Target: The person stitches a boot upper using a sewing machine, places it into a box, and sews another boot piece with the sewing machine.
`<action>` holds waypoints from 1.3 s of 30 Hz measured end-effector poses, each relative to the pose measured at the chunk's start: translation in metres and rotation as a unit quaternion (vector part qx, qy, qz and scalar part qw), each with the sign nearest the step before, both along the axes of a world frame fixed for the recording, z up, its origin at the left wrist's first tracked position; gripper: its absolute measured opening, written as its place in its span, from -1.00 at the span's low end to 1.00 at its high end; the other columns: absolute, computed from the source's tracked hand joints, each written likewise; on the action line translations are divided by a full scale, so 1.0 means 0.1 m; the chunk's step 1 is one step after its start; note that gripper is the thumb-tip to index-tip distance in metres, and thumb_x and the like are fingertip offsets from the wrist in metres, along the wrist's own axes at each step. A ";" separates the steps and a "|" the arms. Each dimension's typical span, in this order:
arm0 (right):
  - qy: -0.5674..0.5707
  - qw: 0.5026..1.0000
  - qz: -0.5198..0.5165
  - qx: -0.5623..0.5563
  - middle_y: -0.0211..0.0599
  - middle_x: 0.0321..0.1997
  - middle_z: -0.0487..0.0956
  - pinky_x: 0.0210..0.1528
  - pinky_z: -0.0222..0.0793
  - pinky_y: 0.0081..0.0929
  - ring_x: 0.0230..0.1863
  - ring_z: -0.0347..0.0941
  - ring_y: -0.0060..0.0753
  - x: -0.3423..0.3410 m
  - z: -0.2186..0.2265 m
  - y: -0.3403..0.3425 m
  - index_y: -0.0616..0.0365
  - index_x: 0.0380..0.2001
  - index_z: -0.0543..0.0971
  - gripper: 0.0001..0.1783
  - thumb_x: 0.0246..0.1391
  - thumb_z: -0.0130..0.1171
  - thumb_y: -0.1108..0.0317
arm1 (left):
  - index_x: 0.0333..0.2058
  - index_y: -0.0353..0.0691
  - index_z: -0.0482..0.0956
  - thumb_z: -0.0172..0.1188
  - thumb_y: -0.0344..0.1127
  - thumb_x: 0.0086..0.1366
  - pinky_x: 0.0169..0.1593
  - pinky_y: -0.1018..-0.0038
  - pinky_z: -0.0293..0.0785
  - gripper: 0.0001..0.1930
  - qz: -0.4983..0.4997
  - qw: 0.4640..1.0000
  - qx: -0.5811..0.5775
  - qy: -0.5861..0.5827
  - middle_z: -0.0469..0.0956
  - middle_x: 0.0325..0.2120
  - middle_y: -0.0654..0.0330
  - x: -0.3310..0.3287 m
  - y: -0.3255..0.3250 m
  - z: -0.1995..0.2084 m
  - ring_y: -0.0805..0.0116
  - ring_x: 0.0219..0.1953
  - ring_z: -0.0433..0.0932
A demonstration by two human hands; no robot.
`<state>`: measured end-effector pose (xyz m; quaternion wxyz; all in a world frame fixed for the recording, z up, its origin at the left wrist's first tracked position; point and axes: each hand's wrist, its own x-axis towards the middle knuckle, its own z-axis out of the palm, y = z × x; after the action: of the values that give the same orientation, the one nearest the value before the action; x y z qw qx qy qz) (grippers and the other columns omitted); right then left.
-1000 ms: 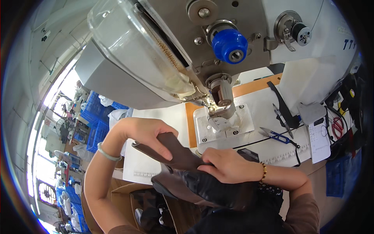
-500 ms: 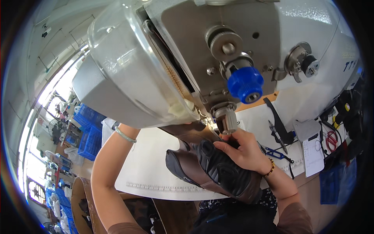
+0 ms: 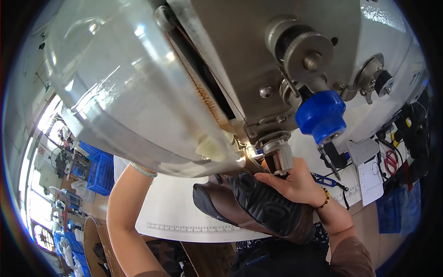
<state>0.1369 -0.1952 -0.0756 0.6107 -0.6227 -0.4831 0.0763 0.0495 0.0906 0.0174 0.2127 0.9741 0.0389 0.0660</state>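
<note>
A sewing machine (image 3: pixel 240 51), with a blue tension knob (image 3: pixel 321 117), fills the upper view. Under its needle area lies a brown leather piece (image 3: pixel 258 219) with black moulded, ridged panels (image 3: pixel 265 198), shaped like part of a boot. My right hand (image 3: pixel 295 184) grips its far right side, thumb on top and the other fingers partly behind the machine's lower metal guide (image 3: pixel 277 154). My left forearm (image 3: pixel 127 207), with a pale bangle (image 3: pixel 144 170) at the wrist, reaches behind the clear cover (image 3: pixel 134 101); the left hand itself is hidden there.
The white tabletop (image 3: pixel 175 203) has a ruler strip (image 3: pixel 194 228) along its front edge. To the right lie a pen (image 3: pixel 330 164), a dark blue tool (image 3: pixel 327 181), a paper sheet (image 3: pixel 370 182) and red-handled scissors (image 3: pixel 391 161). Blue crates (image 3: pixel 100 175) stand at the left.
The machine head looms larger, as my view has moved closer. The leather piece has turned slightly, showing more of the ridged black panel. My right hand keeps its grip.
</note>
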 end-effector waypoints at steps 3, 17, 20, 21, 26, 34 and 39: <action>0.032 0.999 0.006 0.002 -0.32 -0.55 0.49 -0.47 0.30 -0.58 -0.55 0.38 -0.53 0.01 0.04 -0.01 0.22 -0.50 0.46 -0.75 -0.11 0.34 0.34 | -0.21 -0.22 0.52 0.32 -0.16 0.00 -0.14 0.38 0.35 -0.61 -0.002 1.000 -0.003 -0.004 0.52 -0.31 0.14 0.01 0.03 -0.01 0.27 -0.24 0.46; 0.059 0.988 0.079 -0.122 -0.52 -0.65 0.40 -0.55 0.16 -0.69 -0.57 0.23 -0.78 0.28 0.18 -0.06 0.19 -0.53 0.44 -0.71 -0.08 0.34 0.26 | -0.24 -0.23 0.53 0.31 -0.19 0.00 -0.16 0.38 0.35 -0.64 -0.008 0.999 -0.025 -0.026 0.53 -0.33 0.14 -0.07 0.10 -0.21 0.26 -0.27 0.47; 0.077 0.988 0.075 -0.107 -0.53 -0.65 0.40 -0.55 0.15 -0.69 -0.57 0.22 -0.77 0.25 0.14 -0.07 0.18 -0.53 0.44 -0.71 -0.07 0.33 0.25 | -0.25 -0.23 0.53 0.30 -0.19 0.01 -0.16 0.38 0.36 -0.65 -0.007 0.999 -0.028 -0.028 0.53 -0.33 0.14 -0.06 0.11 -0.23 0.26 -0.27 0.47; 0.083 0.988 0.065 -0.109 -0.53 -0.65 0.39 -0.55 0.15 -0.69 -0.57 0.21 -0.77 0.25 0.13 -0.07 0.18 -0.53 0.44 -0.71 -0.07 0.32 0.25 | -0.25 -0.23 0.53 0.30 -0.20 0.01 -0.16 0.38 0.36 -0.65 -0.007 0.999 -0.029 -0.029 0.53 -0.33 0.14 -0.05 0.11 -0.23 0.26 -0.28 0.47; 0.073 0.991 0.071 -0.084 -0.52 -0.64 0.40 -0.54 0.18 -0.68 -0.57 0.22 -0.76 0.24 0.11 -0.07 0.18 -0.52 0.44 -0.71 -0.07 0.32 0.24 | -0.26 -0.23 0.53 0.30 -0.21 0.01 -0.17 0.38 0.36 -0.67 -0.001 0.999 -0.030 -0.028 0.53 -0.34 0.13 -0.04 0.11 -0.23 0.25 -0.28 0.47; 0.055 0.991 0.050 -0.108 -0.46 -0.66 0.42 -0.54 0.19 -0.66 -0.59 0.24 -0.73 0.23 0.14 -0.06 0.20 -0.54 0.45 -0.71 -0.08 0.33 0.25 | -0.28 -0.24 0.54 0.29 -0.22 0.01 -0.19 0.37 0.36 -0.69 0.003 0.999 -0.036 -0.034 0.53 -0.36 0.13 -0.05 0.17 -0.27 0.25 -0.30 0.48; 0.037 0.991 0.036 -0.120 -0.45 -0.66 0.42 -0.54 0.20 -0.65 -0.59 0.24 -0.72 0.21 0.15 -0.06 0.20 -0.53 0.45 -0.70 -0.09 0.34 0.23 | -0.29 -0.24 0.54 0.29 -0.23 0.01 -0.19 0.37 0.37 -0.70 0.005 0.998 -0.040 -0.038 0.54 -0.36 0.13 -0.07 0.19 -0.27 0.25 -0.31 0.48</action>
<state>0.1584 -0.2010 -0.0603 0.5461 -0.6700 -0.4700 0.1786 0.0421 0.1091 -0.0099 0.2521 0.9615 0.0386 0.1025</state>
